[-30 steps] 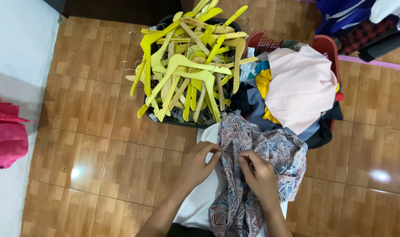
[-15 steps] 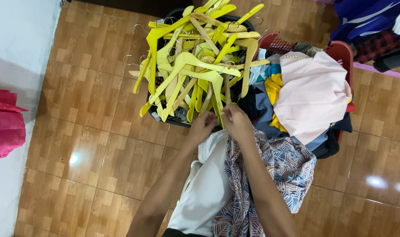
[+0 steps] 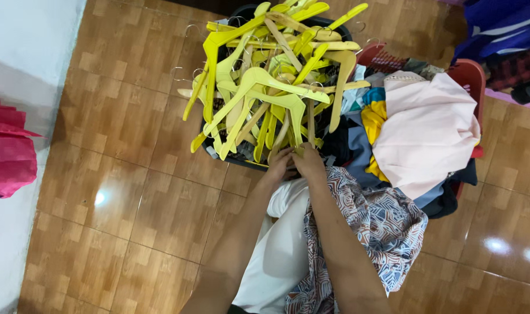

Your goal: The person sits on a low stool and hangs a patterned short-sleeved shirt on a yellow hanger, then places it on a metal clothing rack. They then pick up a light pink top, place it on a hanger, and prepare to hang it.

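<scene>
Fingers (image 3: 280, 158) of the left hand (image 3: 275, 170) and right hand (image 3: 308, 163) meet at the near edge of the yellow hangers (image 3: 265, 87), pinching the lower ends of a hanger or two (exact grip is hard to tell). Far left of them, a pink cloth (image 3: 9, 154) lies on white. Just beyond them the dark bin (image 3: 230, 158) keeps the hangers heaped. Under the forearms drapes a patterned garment (image 3: 381, 227), lap-ready. Off right, the red laundry basket (image 3: 471, 72) holds mixed clothes.

Glossy brown tiled floor (image 3: 131, 192) catching light glare; white wall (image 3: 26, 52), perhaps, at left.
</scene>
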